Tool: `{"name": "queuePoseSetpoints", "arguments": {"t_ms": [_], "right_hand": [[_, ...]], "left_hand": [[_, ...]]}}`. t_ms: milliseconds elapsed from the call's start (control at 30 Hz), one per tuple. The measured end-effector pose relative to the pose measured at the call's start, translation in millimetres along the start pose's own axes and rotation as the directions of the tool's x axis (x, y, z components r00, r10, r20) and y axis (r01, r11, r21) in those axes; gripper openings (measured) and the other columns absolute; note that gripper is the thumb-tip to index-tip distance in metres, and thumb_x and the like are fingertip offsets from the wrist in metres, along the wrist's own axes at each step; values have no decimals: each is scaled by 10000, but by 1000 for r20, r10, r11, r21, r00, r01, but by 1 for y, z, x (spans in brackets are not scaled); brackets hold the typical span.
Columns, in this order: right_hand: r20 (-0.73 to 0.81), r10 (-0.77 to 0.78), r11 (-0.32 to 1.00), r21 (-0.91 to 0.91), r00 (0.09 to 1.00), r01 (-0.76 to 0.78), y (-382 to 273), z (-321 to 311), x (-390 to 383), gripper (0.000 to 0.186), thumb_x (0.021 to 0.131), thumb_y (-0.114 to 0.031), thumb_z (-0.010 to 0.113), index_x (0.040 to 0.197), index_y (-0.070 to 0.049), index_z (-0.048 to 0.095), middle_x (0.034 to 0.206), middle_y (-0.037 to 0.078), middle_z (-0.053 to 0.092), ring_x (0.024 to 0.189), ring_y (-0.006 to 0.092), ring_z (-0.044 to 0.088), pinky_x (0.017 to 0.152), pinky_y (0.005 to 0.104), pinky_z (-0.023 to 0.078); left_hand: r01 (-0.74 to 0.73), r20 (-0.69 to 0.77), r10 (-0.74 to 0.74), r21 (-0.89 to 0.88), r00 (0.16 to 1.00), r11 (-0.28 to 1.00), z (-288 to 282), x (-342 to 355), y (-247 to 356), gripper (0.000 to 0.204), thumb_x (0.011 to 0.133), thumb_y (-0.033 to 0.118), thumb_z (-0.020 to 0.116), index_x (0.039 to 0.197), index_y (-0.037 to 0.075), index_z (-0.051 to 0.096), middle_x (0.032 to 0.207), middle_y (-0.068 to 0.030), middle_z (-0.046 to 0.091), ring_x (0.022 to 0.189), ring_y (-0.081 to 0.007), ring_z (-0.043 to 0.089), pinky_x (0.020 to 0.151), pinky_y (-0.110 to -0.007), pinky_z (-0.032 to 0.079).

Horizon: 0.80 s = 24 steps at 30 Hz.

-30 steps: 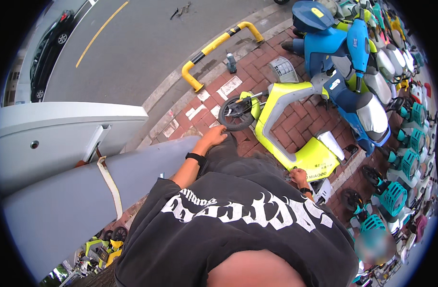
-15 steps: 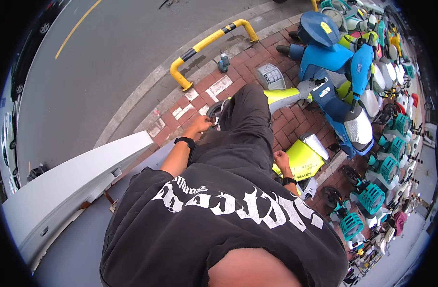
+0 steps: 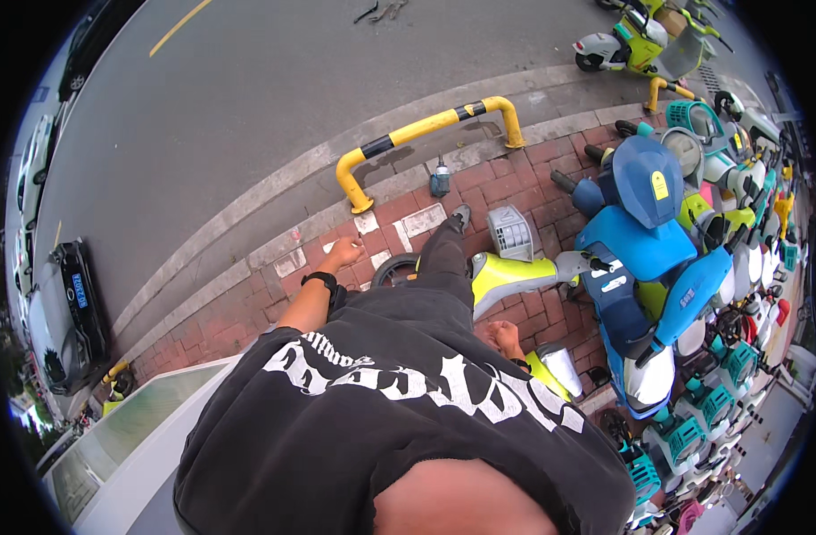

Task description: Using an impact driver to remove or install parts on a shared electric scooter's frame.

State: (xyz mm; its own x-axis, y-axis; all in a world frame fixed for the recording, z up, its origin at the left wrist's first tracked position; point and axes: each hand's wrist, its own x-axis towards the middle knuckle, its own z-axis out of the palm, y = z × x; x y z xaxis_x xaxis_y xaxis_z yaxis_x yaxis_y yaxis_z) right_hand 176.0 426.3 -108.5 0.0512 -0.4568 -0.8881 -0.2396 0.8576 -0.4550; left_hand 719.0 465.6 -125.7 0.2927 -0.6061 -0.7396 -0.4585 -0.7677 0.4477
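Observation:
My left hand [image 3: 340, 253] is out over the brick paving, its fingers curled together. Whatever it may hold is too small to make out. A dark wheel [image 3: 392, 269] shows just beside it, partly hidden by my leg. My right hand [image 3: 502, 336] is near my hip with its fingers bent closed; anything inside is hidden. Beyond it lies a lime-yellow and grey scooter body [image 3: 513, 280], and by my right wrist there is another lime panel [image 3: 555, 370]. A grey plastic basket [image 3: 512, 232] sits on the bricks. Past my foot stands a blue-grey cordless drill [image 3: 440, 181].
A yellow-and-black barrier [image 3: 426, 127] lines the kerb ahead. On the right a blue scooter [image 3: 644, 245] stands close, with rows of teal-basketed scooters [image 3: 713, 403] behind. A white panel [image 3: 140, 428] is at lower left. Cars, including a grey one [image 3: 65, 312], are along the road.
The view has turned and shifted, bringing the grey car and a far lime scooter into sight. My left hand has come away from the wheel; my leg is now stretched forward.

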Motion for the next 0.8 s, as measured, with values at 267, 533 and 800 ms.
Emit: {"name": "queuePoseSetpoints", "arguments": {"t_ms": [267, 533, 800], "right_hand": [[49, 60, 992, -111, 997, -55, -201, -19, 100, 128, 896, -160, 622, 970, -56, 635, 995, 73, 721, 878, 164, 699, 689, 283, 517], [-9, -115, 992, -44, 993, 114, -366, 50, 148, 149, 884, -161, 654, 975, -44, 636, 967, 65, 705, 873, 153, 687, 703, 272, 517], [-103, -73, 991, -119, 992, 61, -345, 197, 132, 177, 868, -166, 668, 998, -54, 623, 947, 41, 697, 862, 164, 682, 713, 287, 512]], "left_hand": [[-153, -233, 136, -56, 963, 987, -163, 32, 169, 390, 848, 250, 639, 1177, 41, 634, 1012, -178, 701, 923, -278, 682, 840, -390, 531], [34, -283, -36, -13, 958, 999, -262, 17, 62, 387, 847, 260, 643, 1173, 52, 627, 996, -178, 707, 906, -296, 690, 818, -402, 532], [166, -202, -205, -192, 958, 967, -298, 46, -184, 398, 811, 214, 662, 1155, 15, 636, 926, -173, 707, 836, -255, 683, 767, -362, 529]]}}
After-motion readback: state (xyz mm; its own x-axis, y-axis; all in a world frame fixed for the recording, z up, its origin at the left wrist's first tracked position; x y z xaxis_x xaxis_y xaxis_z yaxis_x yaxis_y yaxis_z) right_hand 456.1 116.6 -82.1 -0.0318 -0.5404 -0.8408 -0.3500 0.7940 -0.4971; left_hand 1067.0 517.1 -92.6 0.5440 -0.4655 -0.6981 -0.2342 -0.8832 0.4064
